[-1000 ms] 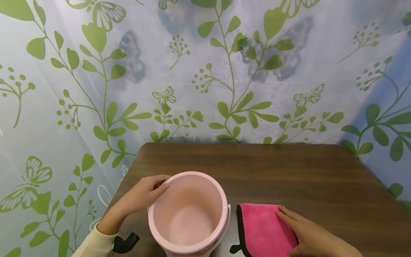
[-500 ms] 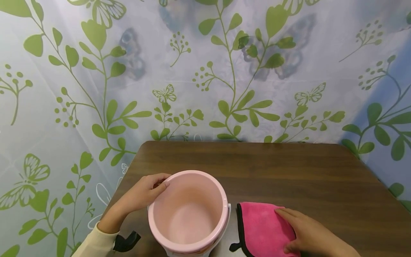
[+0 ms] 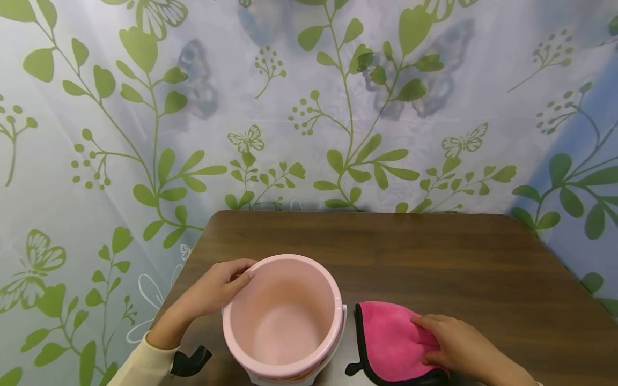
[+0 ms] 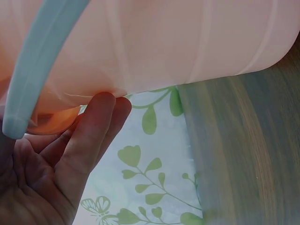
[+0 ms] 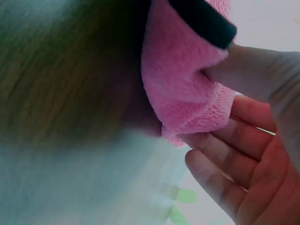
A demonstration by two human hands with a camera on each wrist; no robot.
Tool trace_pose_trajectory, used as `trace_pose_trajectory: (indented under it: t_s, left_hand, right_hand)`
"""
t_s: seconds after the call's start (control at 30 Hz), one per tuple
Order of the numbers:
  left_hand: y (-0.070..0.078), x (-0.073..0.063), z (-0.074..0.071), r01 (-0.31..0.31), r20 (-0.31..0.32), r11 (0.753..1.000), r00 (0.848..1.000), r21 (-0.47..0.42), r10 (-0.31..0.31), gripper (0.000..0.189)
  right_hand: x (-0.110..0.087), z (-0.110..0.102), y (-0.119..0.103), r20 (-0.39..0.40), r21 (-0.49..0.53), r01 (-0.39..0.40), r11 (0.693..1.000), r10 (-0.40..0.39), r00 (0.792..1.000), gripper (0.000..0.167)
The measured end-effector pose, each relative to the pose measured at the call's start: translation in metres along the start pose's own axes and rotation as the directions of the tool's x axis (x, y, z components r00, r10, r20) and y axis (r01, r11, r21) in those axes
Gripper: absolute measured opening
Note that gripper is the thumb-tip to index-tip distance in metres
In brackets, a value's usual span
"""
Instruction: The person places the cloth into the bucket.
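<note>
A pale pink bucket stands upright at the near side of the table, and its inside shows no contents. My left hand grips its rim at the upper left, thumb inside and fingers outside; in the left wrist view the fingers lie under the rim beside the light handle. To the right of the bucket lies a folded bright pink cloth with black edging and a small black loop. My right hand pinches its right side between thumb and fingers, bunching the fabric, as the right wrist view also shows.
The brown wooden table stretches behind and to the right of both things. A white surface shows between bucket and cloth. A leaf-patterned curtain hangs behind the table. A black strap piece sits by the left sleeve.
The right hand has gathered the cloth's right side and lifted it a little, so the fabric is now creased with its near black edge showing. The left hand and bucket have stayed in place.
</note>
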State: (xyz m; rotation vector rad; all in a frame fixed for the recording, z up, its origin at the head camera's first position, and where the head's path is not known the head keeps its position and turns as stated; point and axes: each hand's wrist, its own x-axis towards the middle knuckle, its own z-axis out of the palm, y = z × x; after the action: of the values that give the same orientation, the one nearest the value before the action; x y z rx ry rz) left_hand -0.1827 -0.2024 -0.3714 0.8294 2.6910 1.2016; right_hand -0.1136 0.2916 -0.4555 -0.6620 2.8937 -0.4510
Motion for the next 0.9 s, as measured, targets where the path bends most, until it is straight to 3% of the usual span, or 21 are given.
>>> trace_pose_trajectory:
  t_s: [0.13,0.3,0.57,0.77,0.9]
  left_hand:
    - [0.0,0.001,-0.001,0.0,0.001,1.0,1.0,0.001,0.0,0.026]
    - [-0.001,0.001,-0.001,0.024,0.008,1.0,1.0,0.007,-0.024,0.025]
    - [-0.004,0.001,-0.001,0.018,0.011,1.0,1.0,0.006,-0.018,0.025]
    - [-0.004,0.003,-0.001,0.018,-0.003,0.999,1.0,0.029,-0.017,0.024]
    - [-0.004,0.001,-0.001,0.024,-0.002,0.999,1.0,0.029,-0.024,0.025]
  right_hand:
    - [0.004,-0.001,0.0,0.023,0.029,0.001,1.0,-0.001,1.0,0.067]
    - [0.004,0.0,0.002,-0.001,0.037,0.06,0.998,-0.06,0.998,0.056]
    - [0.003,-0.005,0.002,-0.094,0.06,0.131,0.99,-0.125,0.988,0.045]
    - [0.007,-0.015,-0.003,-0.221,-0.027,0.185,0.982,-0.186,0.957,0.042]
    - [0.009,-0.023,-0.007,-0.244,-0.013,0.196,0.98,-0.193,0.95,0.043]
